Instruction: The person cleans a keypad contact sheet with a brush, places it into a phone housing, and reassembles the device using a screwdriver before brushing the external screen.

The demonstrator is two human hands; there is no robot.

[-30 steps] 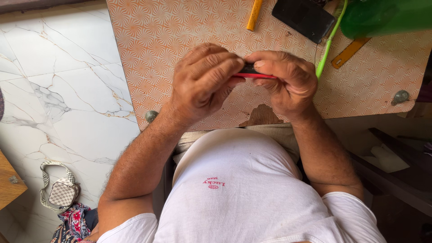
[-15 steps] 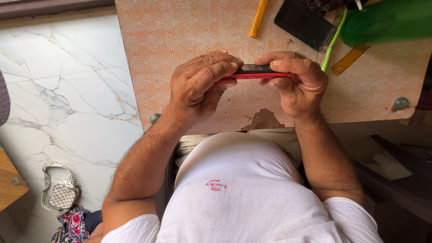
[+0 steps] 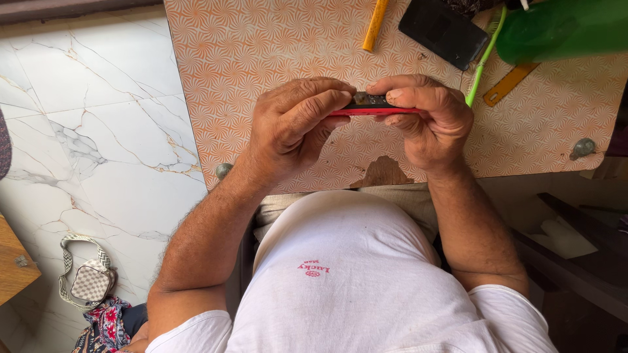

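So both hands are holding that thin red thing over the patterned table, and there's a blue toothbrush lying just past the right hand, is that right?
Not quite: the toothbrush is green, not blue, as the head view shows. The rest holds: the left hand and right hand both hold the thin red thing over the patterned table.

Both hands [image 3: 366, 121] grip red-edged phone [image 3: 373, 108] above patterned table [image 3: 261, 59].

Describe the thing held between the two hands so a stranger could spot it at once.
Start at the orange-patterned table before the person in the white shirt. Over its near edge, the left hand and right hand meet, pinching a slim red-edged phone with a dark top. Unlike the black phone, yellow tool and green toothbrush lying farther back, it is lifted and red.
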